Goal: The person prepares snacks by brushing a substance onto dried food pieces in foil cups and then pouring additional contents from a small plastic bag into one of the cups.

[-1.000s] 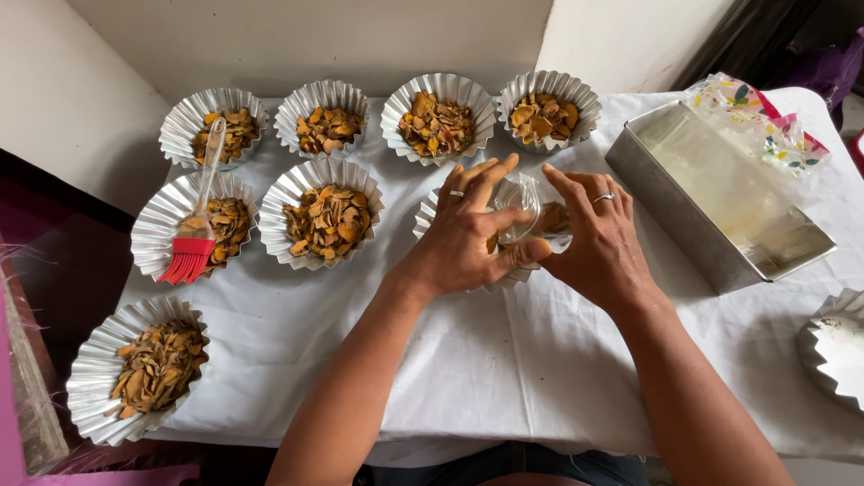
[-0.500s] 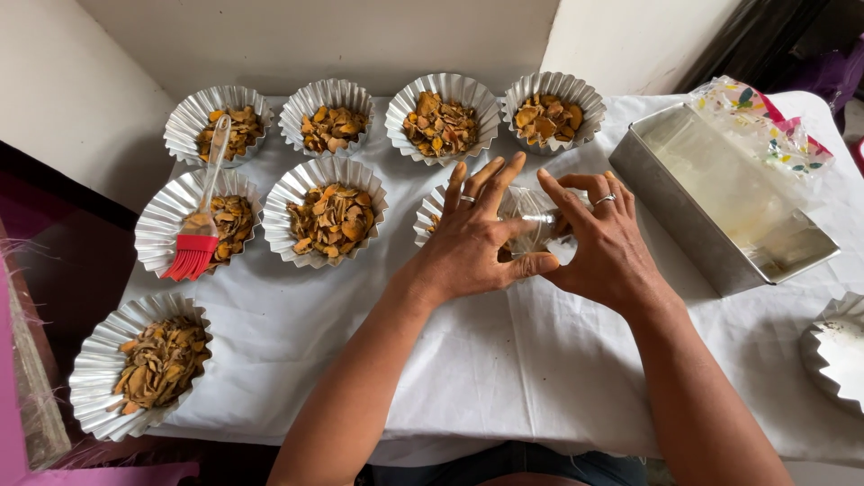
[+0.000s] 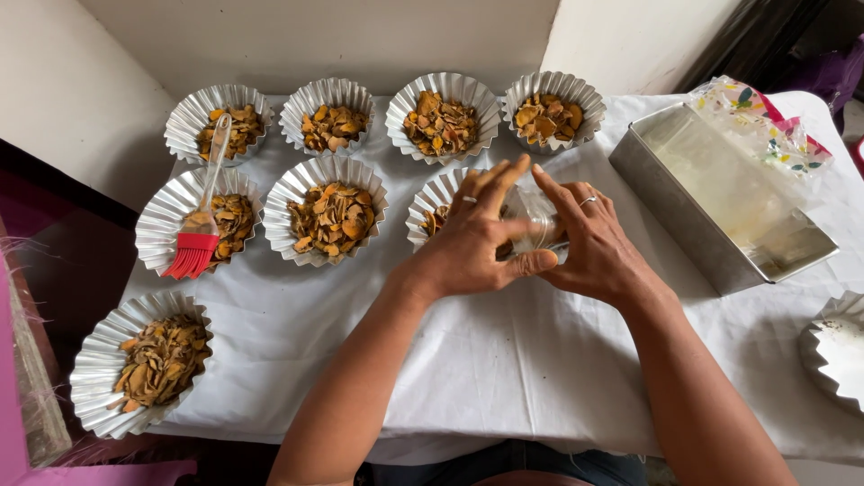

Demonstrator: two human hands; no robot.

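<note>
Both hands meet over a fluted foil cup (image 3: 430,202) of orange-brown dried slices in the middle of the white-clothed table (image 3: 504,360). My left hand (image 3: 472,238) and my right hand (image 3: 589,243) wrap around a small clear glass jar (image 3: 533,223), fingers spread over it, thumbs underneath. The jar sits tilted just above the cup, mostly hidden by my fingers. Each hand wears a ring.
Several more foil cups of slices stand behind and to the left, such as one (image 3: 331,209) beside my left hand. A red silicone brush (image 3: 196,241) rests in a left cup. A rectangular metal tin (image 3: 724,202) with a patterned plastic bag (image 3: 765,121) lies right; an empty foil cup (image 3: 839,346) sits far right.
My hands have shifted slightly on the jar, the left fingers spreading and re-closing over it. The jar stays over the same cup.
</note>
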